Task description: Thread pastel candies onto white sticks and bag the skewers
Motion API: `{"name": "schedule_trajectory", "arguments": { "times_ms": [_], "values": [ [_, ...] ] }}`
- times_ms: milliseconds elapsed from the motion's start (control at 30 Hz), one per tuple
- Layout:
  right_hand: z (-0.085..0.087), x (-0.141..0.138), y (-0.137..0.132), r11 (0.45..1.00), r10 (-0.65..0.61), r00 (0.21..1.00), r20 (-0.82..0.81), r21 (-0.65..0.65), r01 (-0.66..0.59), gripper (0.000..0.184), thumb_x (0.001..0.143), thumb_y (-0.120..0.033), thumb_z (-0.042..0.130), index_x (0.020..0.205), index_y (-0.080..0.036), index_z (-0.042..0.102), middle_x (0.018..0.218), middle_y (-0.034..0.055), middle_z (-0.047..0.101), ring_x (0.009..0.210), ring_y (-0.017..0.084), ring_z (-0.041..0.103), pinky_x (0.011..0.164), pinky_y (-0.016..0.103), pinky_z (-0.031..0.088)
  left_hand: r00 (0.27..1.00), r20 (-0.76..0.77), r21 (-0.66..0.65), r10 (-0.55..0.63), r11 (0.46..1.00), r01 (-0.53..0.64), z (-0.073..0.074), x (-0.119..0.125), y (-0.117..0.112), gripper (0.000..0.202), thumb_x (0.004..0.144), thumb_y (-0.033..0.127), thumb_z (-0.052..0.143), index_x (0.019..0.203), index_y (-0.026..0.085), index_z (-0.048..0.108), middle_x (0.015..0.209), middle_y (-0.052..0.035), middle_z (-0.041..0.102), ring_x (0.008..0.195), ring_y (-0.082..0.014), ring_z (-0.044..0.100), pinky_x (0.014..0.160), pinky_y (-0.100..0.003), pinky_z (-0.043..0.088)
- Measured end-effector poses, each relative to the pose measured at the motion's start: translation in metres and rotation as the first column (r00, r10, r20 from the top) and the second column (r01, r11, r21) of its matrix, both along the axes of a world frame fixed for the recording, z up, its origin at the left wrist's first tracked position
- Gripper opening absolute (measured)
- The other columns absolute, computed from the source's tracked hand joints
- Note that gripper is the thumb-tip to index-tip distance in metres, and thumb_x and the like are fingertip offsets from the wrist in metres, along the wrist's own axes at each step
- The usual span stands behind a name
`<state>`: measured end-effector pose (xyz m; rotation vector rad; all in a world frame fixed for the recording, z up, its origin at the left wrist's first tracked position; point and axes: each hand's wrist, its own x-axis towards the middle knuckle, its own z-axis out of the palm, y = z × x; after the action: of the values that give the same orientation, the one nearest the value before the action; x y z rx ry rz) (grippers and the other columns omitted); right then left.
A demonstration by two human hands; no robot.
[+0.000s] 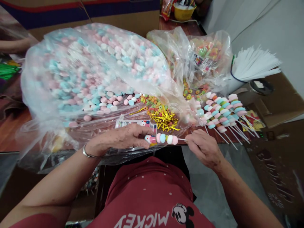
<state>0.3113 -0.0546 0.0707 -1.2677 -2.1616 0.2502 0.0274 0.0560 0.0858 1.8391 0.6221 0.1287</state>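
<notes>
My right hand (204, 147) is closed around the bare end of a white stick (182, 139), held level above the table's front edge. Pink, blue and white marshmallows (162, 138) are threaded on that stick, with a yellow-green piece between them. At the stick's other end, my left hand (131, 136) has its thumb and fingers around a small printed plastic wrapper (150, 139). The marshmallows' left end meets this wrapper; whether it is inside cannot be made out. Behind my left hand lie flat printed wrappers (135, 123). Gold twist ties (166, 119) are heaped just beyond the marshmallows.
A big clear bag of marshmallows (95, 63) covers the left and middle. Ring gummies (155, 106) lie loose before bags of gummies (206, 47). Finished-looking marshmallow skewers (220, 112) are piled at right, near a container of white sticks (254, 65). Another person's arm (15, 46) shows far left.
</notes>
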Motion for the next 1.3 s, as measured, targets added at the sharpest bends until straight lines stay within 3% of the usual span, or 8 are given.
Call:
{"name": "schedule_trajectory", "arguments": {
  "times_ms": [100, 300, 500, 667, 800, 933, 1133, 1300],
  "values": [
    [0.001, -0.006, -0.004, 0.957, -0.019, 0.997, -0.073, -0.291, -0.003, 0.023, 0.093, -0.02, 0.046, 0.074, -0.02, 0.059, 0.062, -0.0014, 0.058, 0.06, 0.012, 0.051, 0.058, 0.024, 0.039, 0.995, -0.062, 0.221, -0.076, 0.971, 0.088, 0.002, 0.003, -0.003, 0.03, 0.089, 0.034, 0.062, 0.116, 0.021, 0.068, 0.089, -0.0044, 0.07, 0.075, -0.0152, 0.058, 0.068, -0.022, 0.042],
    [-0.015, -0.034, -0.015, 0.704, -0.236, 0.866, -0.441, -0.692, -0.16, 0.029, 0.094, -0.034, 0.043, 0.074, -0.019, 0.057, 0.058, -0.0044, 0.045, 0.054, 0.009, 0.039, 0.05, 0.022, 0.032, 0.982, -0.08, 0.544, -0.172, 0.818, 0.188, 0.014, 0.012, -0.005, 0.024, 0.094, 0.016, 0.049, 0.112, 0.02, 0.063, 0.099, -0.0088, 0.068, 0.09, -0.02, 0.062, 0.084, -0.031, 0.046],
    [-0.041, -0.055, -0.023, 0.763, -0.482, 0.582, -0.655, -0.64, -0.089, 0.031, 0.092, -0.046, 0.049, 0.081, -0.018, 0.059, 0.058, -0.0055, 0.034, 0.053, 0.01, 0.03, 0.048, 0.024, 0.026, 0.973, 0.215, 0.749, 0.087, 0.624, -0.222, 0.035, 0.013, -0.039, 0.027, 0.092, 0.014, 0.053, 0.118, 0.019, 0.059, 0.12, -0.0119, 0.066, 0.118, -0.0247, 0.057, 0.104, -0.041, 0.042],
    [-0.039, -0.06, -0.024, 0.825, -0.437, 0.606, -0.665, -0.565, -0.026, 0.031, 0.095, -0.044, 0.046, 0.083, -0.018, 0.059, 0.057, -0.0055, 0.035, 0.051, 0.01, 0.032, 0.047, 0.024, 0.027, 0.588, 0.282, 0.165, 0.758, 0.565, -0.808, 0.011, 0.003, -0.053, 0.024, 0.084, 0.042, 0.067, 0.09, 0.019, 0.064, 0.079, -0.0031, 0.067, 0.074, -0.0177, 0.062, 0.071, -0.03, 0.052],
    [-0.038, -0.067, -0.023, 0.877, -0.352, 0.739, -0.574, -0.479, 0.046, 0.028, 0.096, -0.036, 0.042, 0.084, -0.019, 0.06, 0.059, -0.0043, 0.044, 0.052, 0.01, 0.038, 0.049, 0.023, 0.032, 0.335, 0.353, -0.547, 0.874, 0.483, -0.684, -0.003, 0.019, -0.034, 0.056, 0.059, 0.054, 0.083, 0.095, 0.015, 0.063, 0.091, -0.0074, 0.071, 0.082, -0.0211, 0.068, 0.074, -0.031, 0.054],
    [-0.042, -0.078, -0.023, 0.928, -0.258, 0.859, -0.442, -0.36, 0.094, 0.02, 0.094, -0.026, 0.046, 0.082, -0.019, 0.06, 0.064, -0.0025, 0.054, 0.056, 0.009, 0.045, 0.055, 0.021, 0.037, 0.113, 0.383, -0.776, 0.917, 0.385, -0.499, 0.004, 0.042, -0.02, 0.047, 0.062, 0.043, 0.086, 0.093, 0.015, 0.064, 0.09, -0.0065, 0.072, 0.078, -0.0186, 0.069, 0.07, -0.029, 0.055],
    [-0.045, -0.094, -0.026, 0.914, -0.194, 0.877, -0.439, -0.406, -0.001, 0.021, 0.093, -0.025, 0.047, 0.077, -0.018, 0.058, 0.062, -0.0021, 0.051, 0.057, 0.009, 0.045, 0.058, 0.023, 0.035, 0.192, 0.348, -0.849, 0.918, 0.395, -0.352, -0.002, 0.058, -0.016, 0.042, 0.058, 0.033, 0.09, 0.082, 0.015, 0.06, 0.06, 0.0053, 0.058, 0.043, -0.0051, 0.05, 0.042, -0.017, 0.042],
    [-0.046, -0.109, -0.023, 0.676, -0.496, 0.495, -0.714, -0.675, -0.297, 0.022, 0.091, -0.031, 0.046, 0.077, -0.018, 0.057, 0.049, -0.0086, 0.032, 0.045, 0.007, 0.026, 0.045, 0.022, 0.02, 0.257, 0.362, -0.85, 0.896, 0.431, -0.302, -0.017, 0.067, -0.026, 0.043, 0.06, 0.033, 0.089, 0.084, 0.016, 0.059, 0.057, 0.0065, 0.053, 0.044, -0.0059, 0.048, 0.045, -0.019, 0.041]
  ]
}}
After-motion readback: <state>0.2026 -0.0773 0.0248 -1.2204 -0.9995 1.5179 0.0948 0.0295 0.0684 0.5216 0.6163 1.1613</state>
